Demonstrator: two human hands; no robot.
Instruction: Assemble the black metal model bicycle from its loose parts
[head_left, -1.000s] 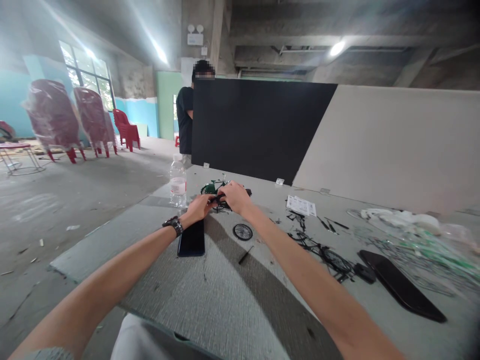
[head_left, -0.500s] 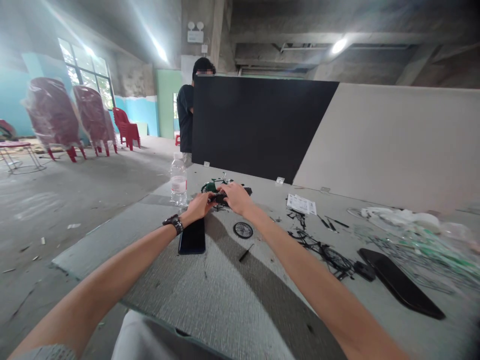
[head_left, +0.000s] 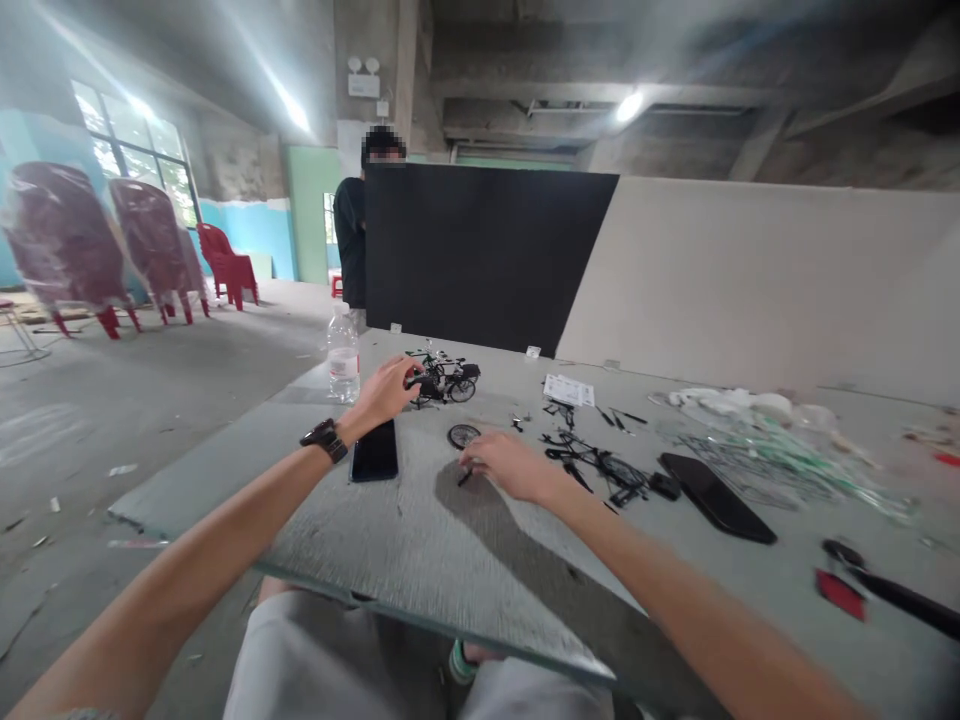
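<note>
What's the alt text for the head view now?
A person's left hand touches a small black model bicycle on a table; the right hand is at a slim black tool near a loose wheel. A phone and bottle are on the left, bicycle parts on the right.

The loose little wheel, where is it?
In the head view, the loose wheel lies on the table near the picture's middle, just beyond the right hand.

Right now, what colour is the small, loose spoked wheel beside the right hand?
The spoked wheel has a black rim, in head view.
</note>
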